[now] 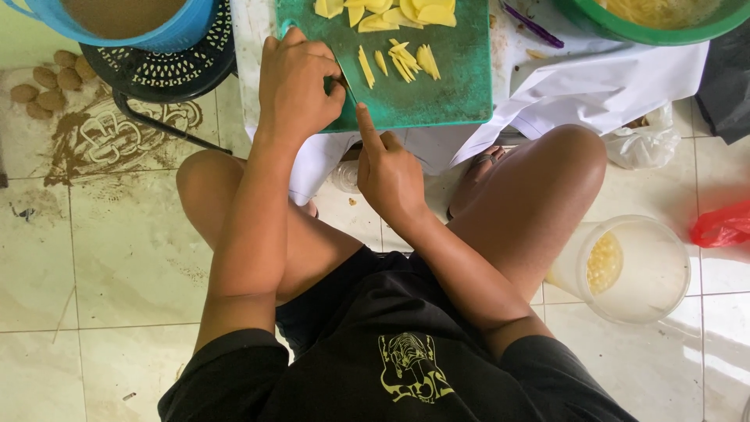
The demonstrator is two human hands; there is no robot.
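A green cutting board (437, 94) lies on a white cloth ahead of my knees. Thin yellow vegetable sticks (402, 61) lie on its middle, with wider yellow slices (387, 12) at its far edge. My left hand (297, 82) rests curled on the board's left part, its fingers bent over a yellow piece that is mostly hidden. My right hand (388, 173) is at the board's near edge, closed on a knife. Its index finger is stretched along the thin blade (347, 84), which sits right beside my left fingertips.
A blue bucket (180, 31) of brownish liquid stands on a black perforated stool (168, 70) at top left. Brown round tubers (43, 86) lie on the floor. A green basin (664, 31) of yellow strips is at top right. A clear tub (637, 270) and red bag (723, 227) sit at the right.
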